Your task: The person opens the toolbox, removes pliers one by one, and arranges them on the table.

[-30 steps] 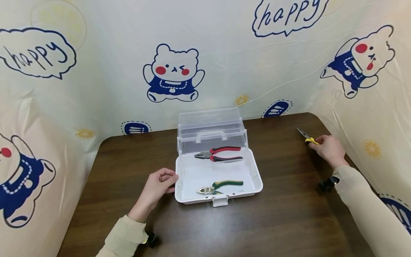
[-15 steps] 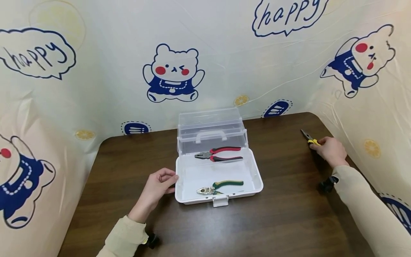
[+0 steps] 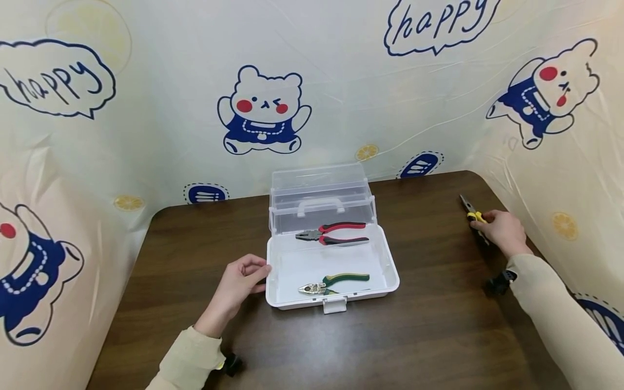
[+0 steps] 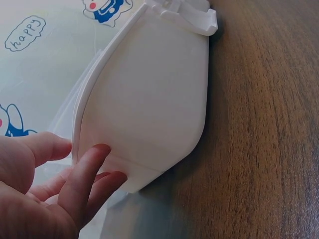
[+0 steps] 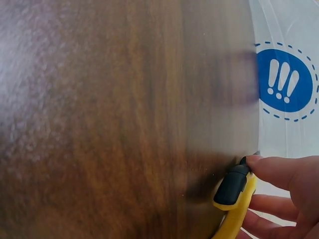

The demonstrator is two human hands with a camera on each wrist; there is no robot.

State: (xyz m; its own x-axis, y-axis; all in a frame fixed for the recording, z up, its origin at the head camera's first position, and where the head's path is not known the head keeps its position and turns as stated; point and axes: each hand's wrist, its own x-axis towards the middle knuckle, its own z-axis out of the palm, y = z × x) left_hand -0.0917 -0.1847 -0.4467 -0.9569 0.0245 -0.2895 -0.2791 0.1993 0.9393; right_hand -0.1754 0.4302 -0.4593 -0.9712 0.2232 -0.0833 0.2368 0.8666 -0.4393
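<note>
A white toolbox with its clear lid raised stands mid-table. My left hand holds its left rim, thumb at the edge and fingers against the outer wall in the left wrist view. Combination pliers with red and black handles lie at the back of the box; pliers with green handles lie near its front. At the far right of the table, my right hand pinches needle-nose pliers by their yellow and black handles, tips pointing away.
The brown wooden table runs up to a printed cloth at the back and both sides. A white latch sticks out from the box's front. The right hand is near the table's right edge.
The needle-nose pliers have shifted right and turned, so their tips point more straight away. My right hand moved slightly right and nearer. The left hand and toolbox have stayed put.
</note>
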